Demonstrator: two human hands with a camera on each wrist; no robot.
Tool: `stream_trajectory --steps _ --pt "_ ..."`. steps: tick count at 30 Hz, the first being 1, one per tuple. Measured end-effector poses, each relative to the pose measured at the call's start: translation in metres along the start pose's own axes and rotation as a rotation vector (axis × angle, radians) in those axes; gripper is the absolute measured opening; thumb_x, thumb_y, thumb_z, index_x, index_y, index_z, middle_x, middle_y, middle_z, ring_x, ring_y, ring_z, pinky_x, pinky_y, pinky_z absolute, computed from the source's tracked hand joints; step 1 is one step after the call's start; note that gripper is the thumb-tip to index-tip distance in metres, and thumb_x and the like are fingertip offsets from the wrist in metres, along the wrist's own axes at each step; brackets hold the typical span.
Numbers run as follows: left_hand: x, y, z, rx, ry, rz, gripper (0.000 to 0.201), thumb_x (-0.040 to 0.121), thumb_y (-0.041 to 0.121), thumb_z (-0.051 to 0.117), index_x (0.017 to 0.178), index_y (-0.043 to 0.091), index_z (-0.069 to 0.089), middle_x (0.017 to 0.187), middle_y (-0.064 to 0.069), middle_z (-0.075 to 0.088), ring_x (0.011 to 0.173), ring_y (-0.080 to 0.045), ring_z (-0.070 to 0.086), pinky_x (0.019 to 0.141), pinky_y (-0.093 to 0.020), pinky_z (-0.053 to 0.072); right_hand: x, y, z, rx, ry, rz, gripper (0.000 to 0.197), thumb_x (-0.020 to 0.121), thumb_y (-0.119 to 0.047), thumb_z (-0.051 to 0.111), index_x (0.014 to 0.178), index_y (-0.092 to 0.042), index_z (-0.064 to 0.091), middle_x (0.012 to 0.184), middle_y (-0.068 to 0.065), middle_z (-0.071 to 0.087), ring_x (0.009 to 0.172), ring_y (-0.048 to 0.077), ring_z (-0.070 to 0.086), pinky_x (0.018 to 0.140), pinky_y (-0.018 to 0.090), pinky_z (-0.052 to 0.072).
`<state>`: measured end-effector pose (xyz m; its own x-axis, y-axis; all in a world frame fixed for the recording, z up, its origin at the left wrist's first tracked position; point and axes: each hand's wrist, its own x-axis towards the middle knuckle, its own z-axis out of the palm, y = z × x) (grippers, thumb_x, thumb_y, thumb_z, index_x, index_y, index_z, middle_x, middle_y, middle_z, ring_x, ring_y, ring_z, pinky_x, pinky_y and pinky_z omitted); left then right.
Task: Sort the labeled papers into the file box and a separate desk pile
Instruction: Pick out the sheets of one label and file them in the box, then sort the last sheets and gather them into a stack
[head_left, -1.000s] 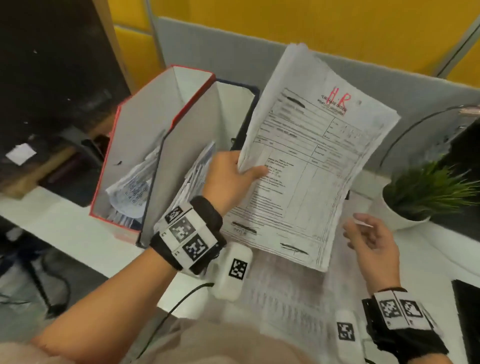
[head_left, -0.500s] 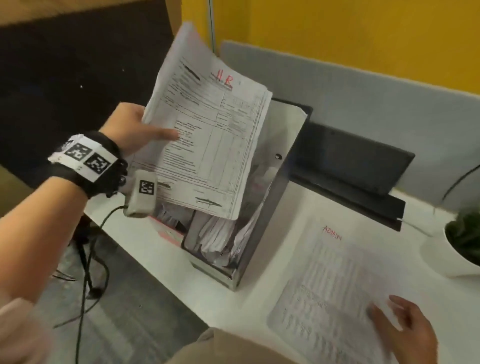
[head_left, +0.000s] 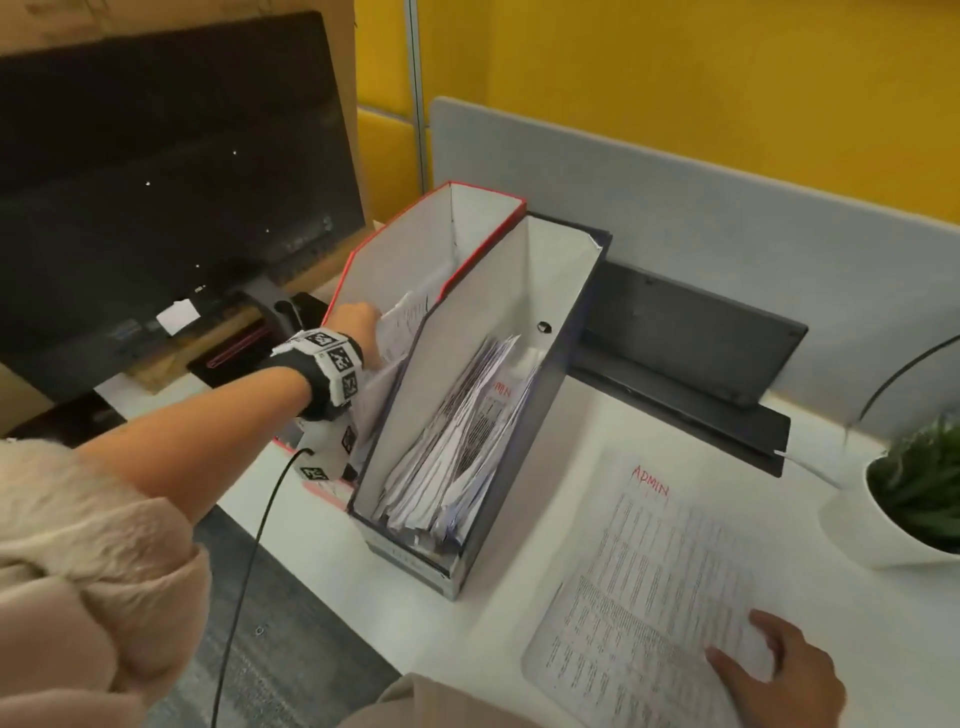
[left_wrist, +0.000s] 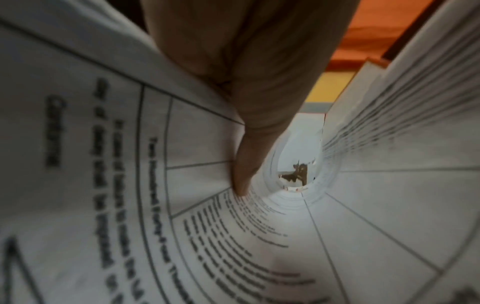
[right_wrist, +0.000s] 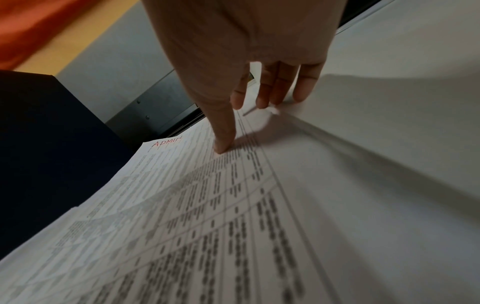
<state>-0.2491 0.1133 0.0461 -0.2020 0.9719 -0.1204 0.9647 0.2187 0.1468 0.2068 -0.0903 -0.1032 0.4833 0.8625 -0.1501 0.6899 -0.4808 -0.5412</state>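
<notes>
A white desk runs from the left middle of the head view to the lower right. On it stand two upright file boxes side by side at centre: a red-edged one and, touching its right, a dark blue one stuffed with papers. A sheet marked ADMIN lies flat at lower right. A white plant pot sits at the right edge.

We cannot read the blurred print on the sheet curled round the left hand, whose fingers the red box hides.
</notes>
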Motion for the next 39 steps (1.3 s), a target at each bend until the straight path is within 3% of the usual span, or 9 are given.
stream_trajectory --steps 3,9,16,22,27,30,34,37,39 --pt "0.004 -0.002 0.009 0.084 -0.03 0.019 0.039 0.073 0.004 0.07 0.107 0.002 0.052 0.103 -0.019 0.061 0.096 -0.036 0.06 0.072 -0.035 0.046 0.003 0.004 0.001 -0.013 -0.023 0.021 0.074 0.041 -0.025 0.094 0.107 -0.011 0.064 0.1 0.02 0.066 0.097 0.036 0.061 0.092 0.045 0.043" --pt "-0.003 -0.004 0.011 0.226 -0.028 0.032 0.056 0.066 0.005 0.072 0.11 0.01 0.038 0.061 0.001 0.043 0.05 -0.017 0.044 0.045 -0.027 0.035 0.006 0.002 0.001 -0.016 -0.038 0.046 0.075 0.042 -0.024 0.094 0.109 -0.009 0.063 0.104 0.02 0.065 0.101 0.037 0.059 0.096 0.046 0.042" --pt "-0.025 0.031 -0.052 -0.032 0.243 0.074 0.045 0.082 0.021 0.067 0.122 0.016 0.048 0.106 -0.009 0.061 0.092 -0.025 0.059 0.07 -0.033 0.043 0.006 0.005 0.0 -0.008 -0.061 0.038 0.075 0.049 -0.027 0.091 0.115 -0.012 0.06 0.111 0.02 0.062 0.108 0.036 0.055 0.101 0.046 0.038" --pt "-0.082 0.102 -0.064 -0.357 0.525 0.439 0.016 0.085 0.016 0.056 0.098 0.021 0.061 0.083 0.005 0.058 0.072 -0.011 0.053 0.06 -0.016 0.038 0.006 0.009 0.003 -0.013 -0.09 0.02 0.067 0.063 -0.029 0.084 0.121 -0.018 0.055 0.117 0.017 0.056 0.114 0.034 0.045 0.099 0.039 0.031" --pt "-0.13 0.172 0.002 -0.576 0.297 0.663 0.013 0.084 0.016 0.058 0.093 0.022 0.065 0.078 0.008 0.056 0.068 -0.007 0.049 0.065 -0.022 0.042 0.002 0.007 0.001 -0.001 -0.11 0.021 0.066 0.067 -0.027 0.081 0.125 -0.018 0.052 0.12 0.015 0.051 0.116 0.031 0.042 0.099 0.035 0.033" --pt "-0.138 0.194 0.061 -0.401 0.008 0.541 0.02 0.088 0.024 0.054 0.106 0.024 0.061 0.089 0.008 0.061 0.081 -0.014 0.057 0.07 -0.024 0.042 0.0 0.005 0.0 0.013 -0.13 0.032 0.066 0.069 -0.027 0.08 0.127 -0.019 0.049 0.121 0.012 0.048 0.117 0.028 0.041 0.1 0.033 0.033" --pt "-0.136 0.199 0.124 -0.248 -0.393 0.261 0.036 0.093 0.026 0.052 0.122 0.005 0.05 0.119 -0.013 0.059 0.108 -0.029 0.057 0.089 -0.035 0.048 -0.004 0.001 -0.001 0.043 -0.155 0.046 0.072 0.067 -0.025 0.081 0.129 -0.02 0.046 0.121 0.01 0.044 0.117 0.026 0.042 0.103 0.034 0.035" --pt "-0.134 0.197 0.146 -0.364 -0.436 0.113 0.023 0.087 0.031 0.063 0.089 0.008 0.058 0.09 -0.008 0.06 0.088 -0.025 0.059 0.073 -0.028 0.045 -0.005 -0.001 -0.003 0.043 -0.184 0.052 0.076 0.066 -0.025 0.082 0.131 -0.02 0.043 0.122 0.009 0.042 0.117 0.024 0.043 0.104 0.033 0.036" --pt "-0.132 0.197 0.153 -0.44 -0.406 0.055 0.034 0.081 0.035 0.069 0.063 0.019 0.045 0.069 -0.002 0.048 0.064 -0.019 0.049 0.059 -0.025 0.04 -0.005 -0.002 -0.004 0.046 -0.208 0.062 0.078 0.067 -0.024 0.082 0.133 -0.02 0.041 0.123 0.009 0.041 0.117 0.022 0.043 0.103 0.03 0.037"
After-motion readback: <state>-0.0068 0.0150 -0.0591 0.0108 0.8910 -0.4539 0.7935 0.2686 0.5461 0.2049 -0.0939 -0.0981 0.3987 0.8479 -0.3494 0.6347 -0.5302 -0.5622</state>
